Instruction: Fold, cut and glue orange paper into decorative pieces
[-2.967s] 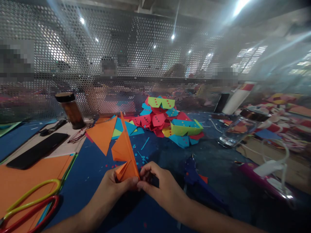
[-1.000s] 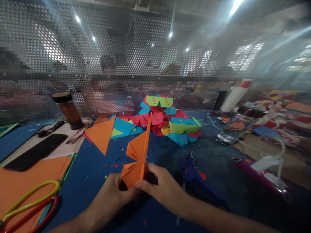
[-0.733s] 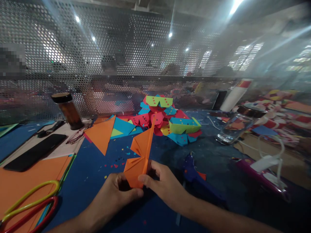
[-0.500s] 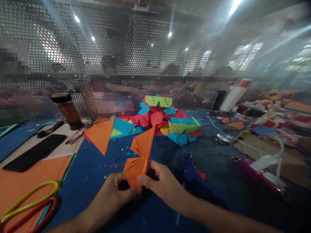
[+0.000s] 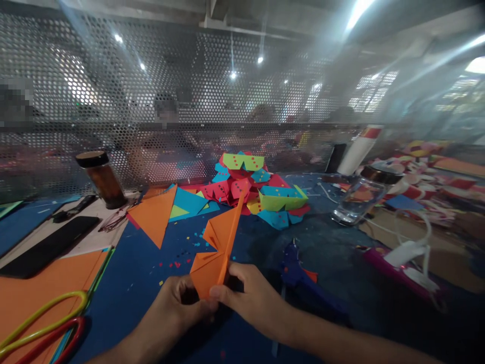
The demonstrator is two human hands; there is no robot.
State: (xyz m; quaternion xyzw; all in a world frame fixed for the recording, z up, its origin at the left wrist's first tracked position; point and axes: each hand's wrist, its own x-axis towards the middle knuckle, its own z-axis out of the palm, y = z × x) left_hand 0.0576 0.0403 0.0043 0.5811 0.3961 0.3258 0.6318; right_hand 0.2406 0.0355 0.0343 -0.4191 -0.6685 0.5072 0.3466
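Between both hands I hold a folded piece of orange paper (image 5: 222, 230) with a notch cut into its left side. My left hand (image 5: 182, 303) pinches its lower left corner. On the right edge, near the bottom, the thumb and fingers of my right hand (image 5: 250, 293) are closed on the paper. Past its upper tip lies a heap of folded, dotted paper pieces (image 5: 242, 162) in green, blue, red and yellow. Small coloured paper bits (image 5: 178, 264) are scattered on the blue tabletop (image 5: 151, 283) left of the folded piece.
Left are scissors (image 5: 41, 323) on orange sheets (image 5: 38, 283), a black phone (image 5: 51, 245), a brown-filled jar (image 5: 100, 179) and orange paper triangles (image 5: 153, 215). Right stand a blue glue gun (image 5: 306, 280), a glass jar (image 5: 364, 194) and a pink power strip (image 5: 397, 273). Perforated metal (image 5: 212, 101) rises behind.
The view has shifted slightly, so most things sit a little further left. Both hands keep their hold on the orange paper, which has hardly changed.
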